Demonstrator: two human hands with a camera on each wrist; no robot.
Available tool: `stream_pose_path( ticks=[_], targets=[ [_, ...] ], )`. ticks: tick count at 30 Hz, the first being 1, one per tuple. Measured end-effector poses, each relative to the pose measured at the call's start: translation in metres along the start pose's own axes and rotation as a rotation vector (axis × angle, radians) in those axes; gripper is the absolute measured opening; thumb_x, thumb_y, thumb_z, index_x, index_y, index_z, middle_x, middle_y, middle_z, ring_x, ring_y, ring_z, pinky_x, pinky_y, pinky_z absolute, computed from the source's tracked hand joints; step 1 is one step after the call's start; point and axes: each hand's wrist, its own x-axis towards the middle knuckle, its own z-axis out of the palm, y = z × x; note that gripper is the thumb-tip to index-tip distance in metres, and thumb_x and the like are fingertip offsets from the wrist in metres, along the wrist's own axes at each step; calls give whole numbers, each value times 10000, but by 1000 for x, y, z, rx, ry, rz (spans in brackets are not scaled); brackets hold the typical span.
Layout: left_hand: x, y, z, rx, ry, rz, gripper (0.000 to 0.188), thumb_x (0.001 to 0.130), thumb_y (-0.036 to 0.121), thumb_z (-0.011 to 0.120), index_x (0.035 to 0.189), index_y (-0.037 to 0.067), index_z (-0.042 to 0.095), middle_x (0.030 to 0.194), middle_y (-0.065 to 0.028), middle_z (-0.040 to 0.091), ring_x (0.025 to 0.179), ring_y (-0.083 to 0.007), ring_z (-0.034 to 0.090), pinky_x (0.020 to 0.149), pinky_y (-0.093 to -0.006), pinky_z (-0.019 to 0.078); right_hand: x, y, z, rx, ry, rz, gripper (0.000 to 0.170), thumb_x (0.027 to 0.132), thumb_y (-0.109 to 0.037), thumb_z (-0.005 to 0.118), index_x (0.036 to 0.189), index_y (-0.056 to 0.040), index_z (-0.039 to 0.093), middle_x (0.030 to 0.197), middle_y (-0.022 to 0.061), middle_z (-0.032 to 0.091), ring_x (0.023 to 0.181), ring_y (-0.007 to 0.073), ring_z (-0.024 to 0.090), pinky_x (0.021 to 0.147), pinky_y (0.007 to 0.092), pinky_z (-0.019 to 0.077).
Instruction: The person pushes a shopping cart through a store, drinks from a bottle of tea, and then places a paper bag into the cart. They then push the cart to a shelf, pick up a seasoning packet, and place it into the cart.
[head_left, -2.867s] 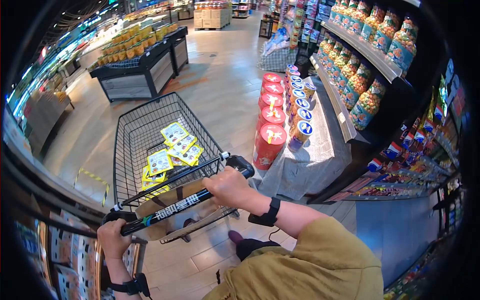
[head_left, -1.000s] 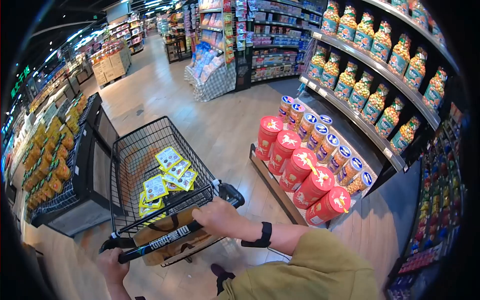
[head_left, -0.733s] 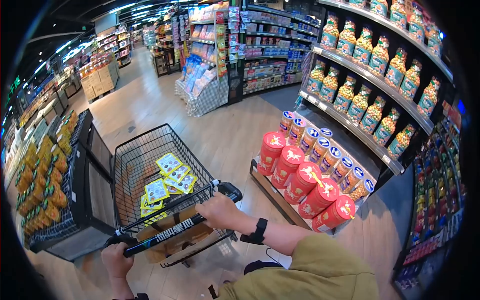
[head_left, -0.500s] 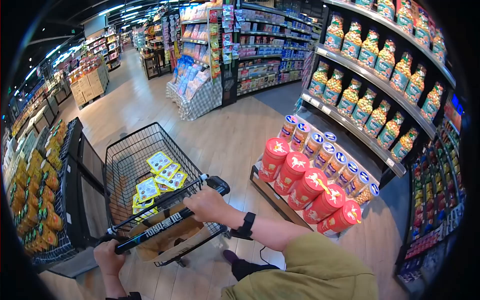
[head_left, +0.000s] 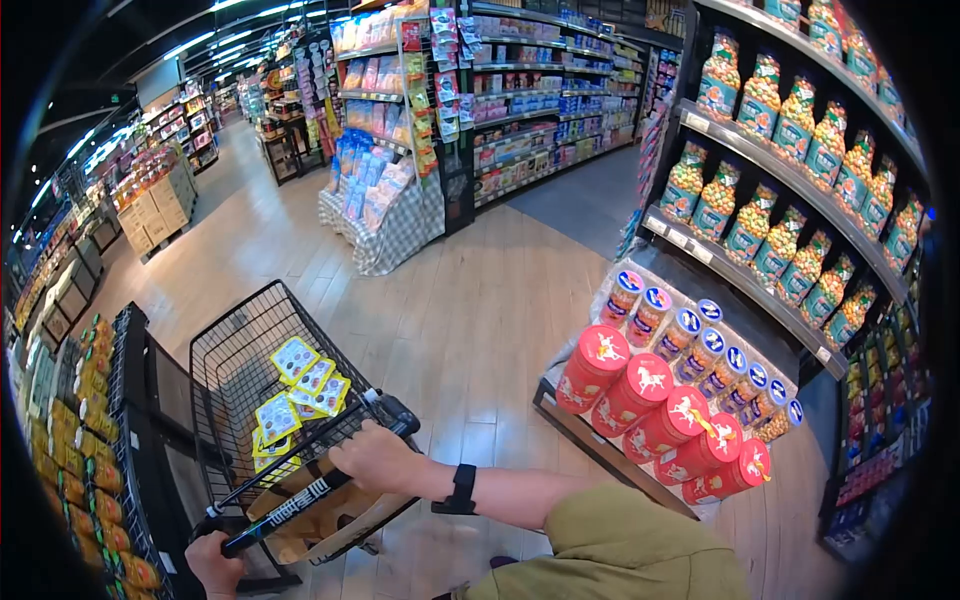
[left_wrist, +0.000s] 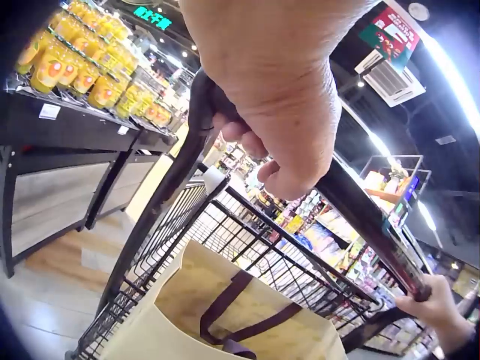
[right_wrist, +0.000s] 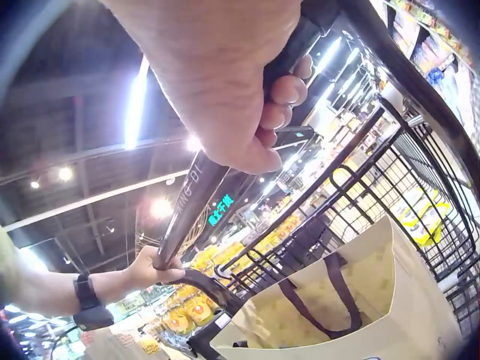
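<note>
Both hands grip the black push handle (head_left: pixel 290 512) of a wire shopping cart (head_left: pixel 240 345). My left hand (head_left: pixel 214 562) wraps its near-left end; in the left wrist view the fingers of that hand (left_wrist: pixel 277 112) curl under the bar. Toward the other end my right hand (head_left: pixel 378 458) has its fingers curled round the bar, also plain on the hand (right_wrist: pixel 225 90) in the right wrist view. Several yellow-and-white packets (head_left: pixel 300 385) lie in the cart's basket. Below the handle hangs an upright tan bag (left_wrist: pixel 225 300) with dark straps, its top gaping.
At right, a low stand (head_left: pixel 600 450) bears red canisters (head_left: pixel 590 370) and clear snack tubs (head_left: pixel 690 325), under shelves of nut jars (head_left: pixel 760 95). A produce display (head_left: pixel 130 400) runs close along the cart's left side. Ahead are wooden floor (head_left: pixel 440 300), a checked-cloth display (head_left: pixel 380 235) and stocked shelves (head_left: pixel 550 110).
The view has swung round and forward: the produce display, first ahead, now lies close beside the cart's left, and the canister stand stays at right. Both hands keep their grip on the handle.
</note>
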Motion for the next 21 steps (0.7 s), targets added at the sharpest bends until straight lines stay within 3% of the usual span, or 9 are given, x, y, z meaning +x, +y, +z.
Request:
stream_pose_path(
  ticks=[8, 10, 15, 18, 21],
  targets=[
    [105, -85, 63, -33, 43, 26, 109, 599, 102, 640, 664, 71, 558, 602, -133, 543, 613, -349, 566, 566, -443, 414, 111, 54, 52, -98, 60, 30, 124, 652, -146, 638, 744, -93, 574, 639, 50, 618, 649, 230, 623, 647, 374, 429],
    [133, -101, 80, -61, 95, 85, 132, 602, 116, 642, 661, 88, 528, 583, -113, 515, 598, -329, 551, 556, -440, 401, 137, 71, 65, -149, 78, 38, 206, 606, -177, 690, 738, -107, 548, 631, 43, 606, 632, 224, 612, 639, 354, 420],
    [197, -141, 120, -56, 46, 61, 106, 576, 89, 609, 662, 96, 547, 591, -99, 527, 607, -341, 550, 552, -462, 392, 199, 114, 88, -165, 66, 73, 191, 611, -183, 693, 727, -130, 550, 680, 41, 618, 652, 231, 620, 637, 359, 424],
    [243, -158, 135, -41, 64, 76, 96, 577, 74, 615, 656, 105, 572, 600, -103, 556, 603, -320, 573, 555, -433, 432, 243, 141, 97, -169, 47, 99, 181, 604, -170, 690, 704, -130, 544, 606, 47, 587, 597, 247, 609, 585, 370, 423],
    [287, -174, 157, -57, 48, 73, 100, 577, 61, 616, 655, 106, 571, 602, -95, 560, 604, -310, 577, 555, -425, 438, 279, 174, 112, -196, 62, 53, 164, 622, -157, 664, 725, -109, 546, 593, 52, 585, 579, 236, 609, 617, 359, 419]
  ],
)
